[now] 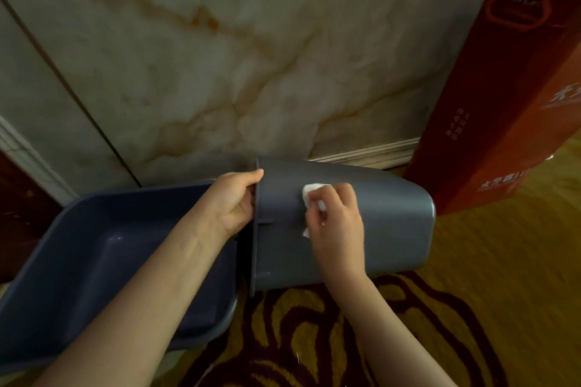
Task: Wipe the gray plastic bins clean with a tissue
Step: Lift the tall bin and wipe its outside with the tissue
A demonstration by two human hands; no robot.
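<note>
A gray plastic bin (pixel 393 223) lies on its side in the middle of the view, its rim to the left and its base to the right. My left hand (pixel 234 201) grips that rim at the top left. My right hand (pixel 334 217) presses a crumpled white tissue (pixel 311 190) against the bin's outer wall. A second gray bin (pixel 103 245) lies to the left with its opening facing me, partly hidden by my left forearm.
A marbled beige wall (pixel 220 56) with a pale skirting board stands close behind the bins. A tall red cardboard box (pixel 509 97) leans at the right. The floor below is a yellow carpet with dark red swirls (pixel 314 333).
</note>
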